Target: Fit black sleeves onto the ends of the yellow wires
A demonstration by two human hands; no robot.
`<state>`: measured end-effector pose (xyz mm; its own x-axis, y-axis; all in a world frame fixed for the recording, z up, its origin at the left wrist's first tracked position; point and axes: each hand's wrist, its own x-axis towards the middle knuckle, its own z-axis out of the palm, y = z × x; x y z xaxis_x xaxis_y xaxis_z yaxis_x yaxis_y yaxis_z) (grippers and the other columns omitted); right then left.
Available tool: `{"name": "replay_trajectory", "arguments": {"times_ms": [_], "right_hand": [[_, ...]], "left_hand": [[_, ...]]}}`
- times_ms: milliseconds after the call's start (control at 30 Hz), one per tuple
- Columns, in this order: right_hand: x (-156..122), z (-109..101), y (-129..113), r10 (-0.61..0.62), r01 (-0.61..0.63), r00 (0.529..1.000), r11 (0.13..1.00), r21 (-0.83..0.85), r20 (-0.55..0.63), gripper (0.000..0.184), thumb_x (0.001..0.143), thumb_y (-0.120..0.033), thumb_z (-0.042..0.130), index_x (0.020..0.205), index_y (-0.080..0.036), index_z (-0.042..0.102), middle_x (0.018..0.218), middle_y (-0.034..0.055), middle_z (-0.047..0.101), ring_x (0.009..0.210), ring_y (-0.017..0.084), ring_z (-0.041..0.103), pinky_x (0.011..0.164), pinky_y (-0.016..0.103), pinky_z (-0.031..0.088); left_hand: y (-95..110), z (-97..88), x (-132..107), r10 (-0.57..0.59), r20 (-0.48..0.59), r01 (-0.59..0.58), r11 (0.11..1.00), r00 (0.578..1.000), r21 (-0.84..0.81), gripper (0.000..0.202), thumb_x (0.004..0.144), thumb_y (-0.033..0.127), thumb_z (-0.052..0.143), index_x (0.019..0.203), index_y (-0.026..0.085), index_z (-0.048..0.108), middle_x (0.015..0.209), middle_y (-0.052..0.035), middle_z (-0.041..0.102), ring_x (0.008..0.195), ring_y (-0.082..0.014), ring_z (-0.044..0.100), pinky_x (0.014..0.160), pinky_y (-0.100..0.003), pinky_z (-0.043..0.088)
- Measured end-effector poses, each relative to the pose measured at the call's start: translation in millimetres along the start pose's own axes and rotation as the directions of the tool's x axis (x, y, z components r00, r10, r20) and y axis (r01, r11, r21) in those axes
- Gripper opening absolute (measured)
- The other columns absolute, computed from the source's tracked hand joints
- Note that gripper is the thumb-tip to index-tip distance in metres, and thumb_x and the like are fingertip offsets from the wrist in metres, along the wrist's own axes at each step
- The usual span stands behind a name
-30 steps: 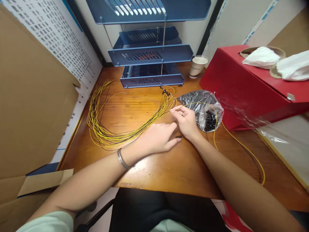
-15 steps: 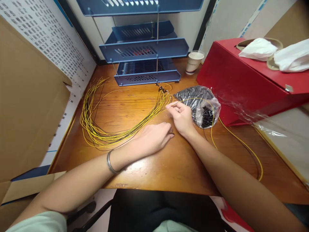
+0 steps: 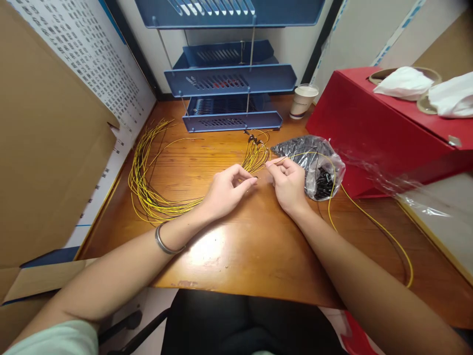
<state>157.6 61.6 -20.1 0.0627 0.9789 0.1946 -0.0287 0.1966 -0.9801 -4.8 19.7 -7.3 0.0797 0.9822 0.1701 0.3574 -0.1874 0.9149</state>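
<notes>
My left hand is raised a little off the wooden desk, thumb and forefinger pinched on a tiny dark piece I cannot make out. My right hand pinches the end of a single yellow wire, which loops over the clear plastic bag of small black parts and trails off to the right. The two hands nearly meet, fingertips a few centimetres apart. A bundle of yellow and black wires curves across the desk to the left, its ends gathered just beyond my hands.
A blue stacked letter tray stands at the back of the desk, a paper cup beside it. A red box with white cloths on top fills the right. Cardboard leans at the left. Clear plastic sheeting lies at right.
My left hand has lifted from lying flat on the desk and closed into a pinch near my right hand. The right hand keeps its hold on the wire end.
</notes>
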Motion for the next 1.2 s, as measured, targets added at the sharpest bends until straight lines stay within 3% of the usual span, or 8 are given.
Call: {"name": "replay_trajectory", "arguments": {"times_ms": [100,267,433,700,867,1200], "right_hand": [[-3.5,-1.1,-5.3,-0.085,0.083,0.996,0.995,-0.049,-0.038,0.016,0.078,-0.032,0.070,0.072,-0.020,0.061,0.049,-0.0080,0.041,0.045,0.008,0.034,0.047,0.026,0.025],[-6.1,-3.4,-10.1,-0.192,0.183,0.978,0.978,-0.102,-0.085,0.015,0.080,-0.032,0.070,0.073,-0.020,0.064,0.049,-0.0080,0.039,0.044,0.008,0.033,0.046,0.025,0.023],[-9.5,-2.5,-9.6,-0.225,0.220,0.974,0.969,-0.110,-0.028,0.016,0.080,-0.034,0.074,0.074,-0.020,0.066,0.050,-0.0073,0.041,0.044,0.008,0.033,0.045,0.026,0.024],[-11.8,-1.8,-5.8,-0.219,0.218,0.976,0.967,-0.128,0.012,0.019,0.081,-0.035,0.074,0.072,-0.021,0.063,0.049,-0.0069,0.042,0.044,0.008,0.034,0.045,0.026,0.025],[-12.2,-2.4,-7.4,-0.217,0.216,0.976,0.970,-0.116,0.003,0.018,0.081,-0.033,0.072,0.072,-0.021,0.061,0.050,-0.0071,0.042,0.044,0.008,0.034,0.045,0.026,0.025],[-13.6,-0.7,-10.1,-0.196,0.203,0.978,0.974,-0.103,0.072,0.019,0.080,-0.034,0.072,0.073,-0.022,0.059,0.048,-0.0078,0.039,0.044,0.008,0.034,0.045,0.026,0.024]], "left_hand": [[-3.0,1.5,1.2,-0.029,-0.054,0.021,0.991,0.998,-0.134,0.020,0.086,0.033,0.071,0.091,0.015,0.063,0.083,-0.0037,0.073,0.062,-0.0097,0.060,0.061,-0.022,0.046],[-2.8,0.0,1.7,-0.034,-0.110,0.022,0.993,0.993,-0.116,0.020,0.088,0.030,0.068,0.100,0.015,0.070,0.091,-0.0032,0.071,0.055,-0.0054,0.049,0.051,-0.020,0.039],[-2.9,-2.5,3.6,-0.051,-0.135,0.034,0.992,0.990,-0.121,0.023,0.089,0.031,0.067,0.104,0.015,0.073,0.095,-0.0047,0.074,0.051,-0.0042,0.048,0.046,-0.019,0.038],[5.7,-1.3,-2.1,-0.048,-0.110,0.024,0.976,0.993,-0.215,0.030,0.089,0.035,0.068,0.107,0.012,0.074,0.091,-0.0101,0.080,0.054,-0.0105,0.065,0.047,-0.020,0.051],[7.3,-0.6,-5.7,-0.001,-0.111,-0.012,0.994,0.994,-0.111,0.028,0.088,0.035,0.071,0.106,0.014,0.076,0.077,-0.0053,0.079,0.048,-0.0102,0.063,0.050,-0.022,0.052],[1.3,-2.0,-5.8,0.105,-0.125,-0.099,0.994,0.987,0.051,0.026,0.091,0.035,0.070,0.108,0.016,0.076,0.084,-0.0056,0.080,0.064,-0.0146,0.072,0.061,-0.024,0.058]]}}
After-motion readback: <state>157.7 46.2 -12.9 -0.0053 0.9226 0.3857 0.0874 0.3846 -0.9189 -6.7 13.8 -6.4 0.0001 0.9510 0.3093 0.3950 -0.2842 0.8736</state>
